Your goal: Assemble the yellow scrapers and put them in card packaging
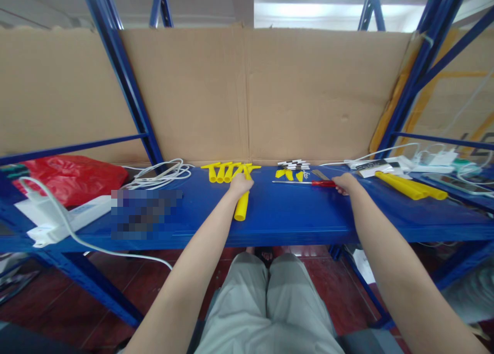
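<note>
My left hand is closed around the upper part of a yellow T-shaped tube, whose round open end points toward me. Behind and to its left, several matching yellow T-shaped pieces stand in a row against the cardboard. My right hand grips the red handle of a screwdriver, its long metal shaft pointing left along the shelf. Just beyond the shaft lie small yellow pieces and several black-and-white sticks. The fingertips of both hands are partly hidden.
At the right are long yellow tubes, a phone and white chargers with cables. To the left sit a red bag, a white power strip and a coiled white cable. A cardboard panel backs the blue shelf.
</note>
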Demonstrator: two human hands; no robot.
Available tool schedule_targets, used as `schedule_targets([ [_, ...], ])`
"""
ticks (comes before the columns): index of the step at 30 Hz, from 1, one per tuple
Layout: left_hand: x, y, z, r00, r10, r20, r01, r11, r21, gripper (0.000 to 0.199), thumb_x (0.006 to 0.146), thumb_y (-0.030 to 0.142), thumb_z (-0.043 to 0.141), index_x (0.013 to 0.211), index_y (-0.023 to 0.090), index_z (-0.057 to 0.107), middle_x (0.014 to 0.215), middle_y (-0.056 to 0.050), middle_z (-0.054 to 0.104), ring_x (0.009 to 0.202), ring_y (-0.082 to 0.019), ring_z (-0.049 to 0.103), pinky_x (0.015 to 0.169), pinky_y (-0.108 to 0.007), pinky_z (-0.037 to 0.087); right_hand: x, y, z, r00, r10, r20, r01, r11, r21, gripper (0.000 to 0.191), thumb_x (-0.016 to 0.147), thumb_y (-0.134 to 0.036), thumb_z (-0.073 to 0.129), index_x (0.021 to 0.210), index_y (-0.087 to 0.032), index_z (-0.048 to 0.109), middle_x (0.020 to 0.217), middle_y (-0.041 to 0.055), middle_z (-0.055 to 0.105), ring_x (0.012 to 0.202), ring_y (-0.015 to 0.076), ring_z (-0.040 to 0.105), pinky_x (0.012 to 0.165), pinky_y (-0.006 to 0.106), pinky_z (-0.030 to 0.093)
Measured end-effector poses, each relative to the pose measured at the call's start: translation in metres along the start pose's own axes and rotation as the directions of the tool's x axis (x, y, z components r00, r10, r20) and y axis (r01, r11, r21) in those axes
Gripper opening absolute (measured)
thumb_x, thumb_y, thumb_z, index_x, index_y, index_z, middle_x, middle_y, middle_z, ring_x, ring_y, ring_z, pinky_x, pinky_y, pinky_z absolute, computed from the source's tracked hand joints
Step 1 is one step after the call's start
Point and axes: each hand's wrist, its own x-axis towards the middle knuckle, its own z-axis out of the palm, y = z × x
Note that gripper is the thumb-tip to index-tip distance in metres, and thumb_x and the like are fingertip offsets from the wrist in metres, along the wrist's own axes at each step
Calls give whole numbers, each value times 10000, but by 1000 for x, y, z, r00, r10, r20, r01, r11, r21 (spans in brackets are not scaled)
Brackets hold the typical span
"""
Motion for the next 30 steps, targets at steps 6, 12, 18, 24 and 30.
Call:
schedule_targets([
  [6, -4, 2, -1, 1000, -16, 15, 17, 997, -77, 155, 810, 152, 588, 919, 97, 683, 849, -119, 703, 649, -186, 682, 578, -249, 518, -5, -5, -4, 995, 24, -93, -45, 974, -222, 292, 892, -279, 504, 917, -70, 706, 568, 116, 622, 599, 219, 661, 617, 294, 518],
  [12, -11, 11, -4, 996, -61, 58, 72, 975, -211, 434, 812, 130, 614, 1243, 87, 589, 938, -107, 715, 650, -145, 668, 573, -219, 509, -11, -9, -4, 986, -17, -163, -36, 949, -314, 392, 883, -320, 522, 1110, -39, 674, 864, 222, 696, 940, 311, 689, 831, 379, 526],
  [18, -14, 15, -6, 998, 67, 20, -59, 960, -274, 549, 793, 126, 672, 1328, 126, 551, 1052, -86, 705, 738, -129, 682, 678, -217, 526, -7, -6, -2, 978, -101, -185, 34, 942, -335, 397, 876, -290, 544, 1160, -34, 648, 1119, 280, 647, 1118, 330, 623, 880, 370, 511],
  [24, -13, 15, -10, 975, 212, -68, -222, 947, -234, 573, 815, 159, 671, 1368, 125, 526, 1230, -144, 649, 829, -153, 696, 782, -262, 538, -14, -11, 0, 912, -286, -296, 171, 918, -359, 290, 907, -264, 492, 1091, -136, 676, 1048, 210, 670, 1015, 304, 648, 826, 371, 508],
  [30, -17, 12, -11, 818, 561, -128, -564, 826, 18, 474, 825, 96, 628, 1283, 217, 623, 1270, -62, 658, 1199, -199, 582, 1058, -337, 421, -20, -21, 18, 830, -548, -100, 454, 770, -448, 327, 922, -256, 466, 1127, -214, 717, 1192, 140, 623, 1172, 289, 528, 962, 385, 430],
])
